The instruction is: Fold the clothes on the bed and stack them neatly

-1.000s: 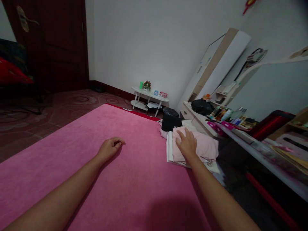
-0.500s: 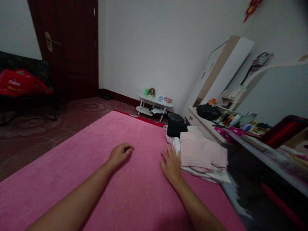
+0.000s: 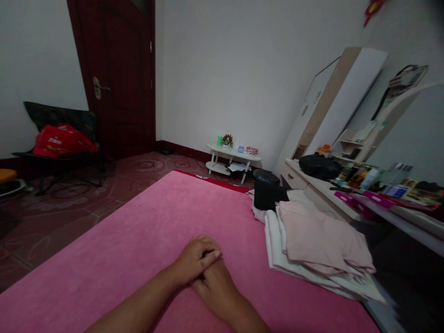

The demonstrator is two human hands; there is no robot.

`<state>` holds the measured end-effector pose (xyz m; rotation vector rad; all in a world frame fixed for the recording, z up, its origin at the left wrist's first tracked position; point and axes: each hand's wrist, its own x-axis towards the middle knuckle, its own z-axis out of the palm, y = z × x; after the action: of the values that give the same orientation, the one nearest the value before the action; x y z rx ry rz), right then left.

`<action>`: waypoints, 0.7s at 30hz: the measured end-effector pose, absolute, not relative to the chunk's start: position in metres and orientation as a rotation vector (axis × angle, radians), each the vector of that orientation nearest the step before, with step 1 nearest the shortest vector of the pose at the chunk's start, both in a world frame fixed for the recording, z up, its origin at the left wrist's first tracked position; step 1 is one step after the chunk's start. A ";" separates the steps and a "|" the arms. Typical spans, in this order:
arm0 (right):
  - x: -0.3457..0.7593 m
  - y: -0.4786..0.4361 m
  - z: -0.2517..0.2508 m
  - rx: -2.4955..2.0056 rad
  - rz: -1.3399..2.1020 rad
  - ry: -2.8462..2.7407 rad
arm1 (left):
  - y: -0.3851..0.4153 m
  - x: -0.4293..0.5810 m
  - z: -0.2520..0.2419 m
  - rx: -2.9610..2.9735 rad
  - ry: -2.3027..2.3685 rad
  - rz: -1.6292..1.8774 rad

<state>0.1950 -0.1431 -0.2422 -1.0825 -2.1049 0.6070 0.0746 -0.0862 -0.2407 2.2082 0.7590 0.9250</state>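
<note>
My left hand (image 3: 199, 259) lies over my right hand (image 3: 218, 284), its fingers folded across the right hand's fingers. Both rest together just above or on the pink bedspread (image 3: 156, 231), near the lower middle of the view. Most of the right hand's fingers are hidden under the left. No object shows in either hand. To the right of the hands, apart from them, lies a stack of folded clothes, with a pale pink garment (image 3: 315, 233) on top and white ones (image 3: 277, 245) beneath. A black folded garment (image 3: 268, 196) lies just behind it.
A dresser (image 3: 298, 178) with bottles and a black bag (image 3: 319, 166) stands along the right. Beyond the bed is a low white table (image 3: 234, 151). At the left, a folding chair (image 3: 58, 111) holds a red bag (image 3: 64, 141) near a dark door (image 3: 118, 69).
My right hand has left the side of the clothes stack and moved left and nearer to me. My left hand has come to rest over it. The view has turned slightly left.
</note>
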 end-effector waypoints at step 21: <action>0.196 -0.141 -0.246 -1.088 0.628 -2.062 | -0.088 0.078 -0.240 2.124 0.846 0.882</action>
<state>0.1958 -0.1410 -0.2465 -1.0883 -2.0621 0.6276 0.0777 -0.0881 -0.2396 2.1236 0.8457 0.8824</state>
